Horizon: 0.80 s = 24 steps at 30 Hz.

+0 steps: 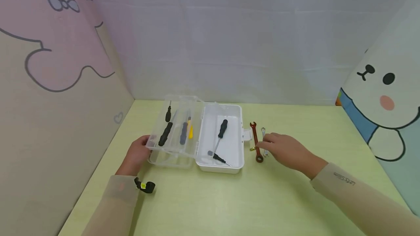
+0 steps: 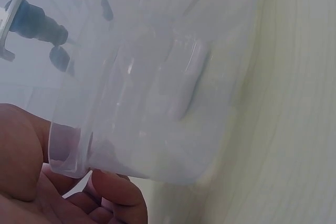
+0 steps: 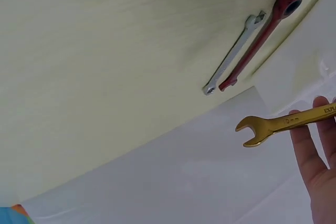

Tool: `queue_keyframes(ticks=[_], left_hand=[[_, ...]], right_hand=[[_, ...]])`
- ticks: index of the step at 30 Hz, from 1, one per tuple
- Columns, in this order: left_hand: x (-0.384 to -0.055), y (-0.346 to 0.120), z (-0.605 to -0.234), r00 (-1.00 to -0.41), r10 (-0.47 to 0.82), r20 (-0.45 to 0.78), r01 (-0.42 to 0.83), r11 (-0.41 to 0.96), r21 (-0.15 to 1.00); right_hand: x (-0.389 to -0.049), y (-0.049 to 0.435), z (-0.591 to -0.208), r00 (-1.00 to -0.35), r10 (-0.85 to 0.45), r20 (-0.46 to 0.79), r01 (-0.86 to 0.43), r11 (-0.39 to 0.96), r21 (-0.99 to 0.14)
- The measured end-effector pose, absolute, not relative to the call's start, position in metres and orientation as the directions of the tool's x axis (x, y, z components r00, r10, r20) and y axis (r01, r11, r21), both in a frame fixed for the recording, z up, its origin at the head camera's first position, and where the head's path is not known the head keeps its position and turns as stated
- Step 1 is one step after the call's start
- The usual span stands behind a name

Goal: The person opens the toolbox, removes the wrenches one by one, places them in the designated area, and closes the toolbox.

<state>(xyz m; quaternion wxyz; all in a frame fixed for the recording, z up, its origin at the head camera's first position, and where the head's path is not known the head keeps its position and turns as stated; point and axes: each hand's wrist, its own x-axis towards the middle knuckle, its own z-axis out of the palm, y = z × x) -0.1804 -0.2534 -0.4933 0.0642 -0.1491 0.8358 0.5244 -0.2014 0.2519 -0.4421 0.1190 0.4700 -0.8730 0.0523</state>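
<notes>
My left hand grips the front left corner of a clear plastic tray, its thumb and curled fingers about the rim in the left wrist view. The tray sits left of an open white toolbox. Between the fingers of my right hand is a gold open-end wrench, mostly covered by the hand in the head view. Below that hand, a red wrench and a silver wrench lie side by side on the table, right of the box.
Inside the toolbox lie a black screwdriver and a smaller one. The tray holds black screwdrivers, a grey-handled tool and a yellow tool. A white latch juts from the box's right side. Walls bound the table.
</notes>
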Motion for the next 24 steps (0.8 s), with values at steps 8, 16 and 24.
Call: queue_keyframes(ticks=[8,16,24], left_hand=[[-0.183,-0.254,-0.496,-0.947,-0.187,-0.263,-0.318,0.401,0.859],[-0.184,-0.252,-0.499,-0.944,-0.202,-0.259,-0.321,0.397,0.86],[-0.182,-0.25,-0.498,-0.945,-0.223,-0.239,-0.312,0.401,0.861]], right_hand=[[-0.193,0.279,-0.448,-0.667,-0.676,0.314,-0.73,0.677,-0.093],[-0.184,0.314,-0.452,-0.887,-0.415,0.201,-0.461,0.772,-0.437],[-0.198,0.343,-0.463,-0.971,-0.231,0.055,-0.169,0.511,-0.843]])
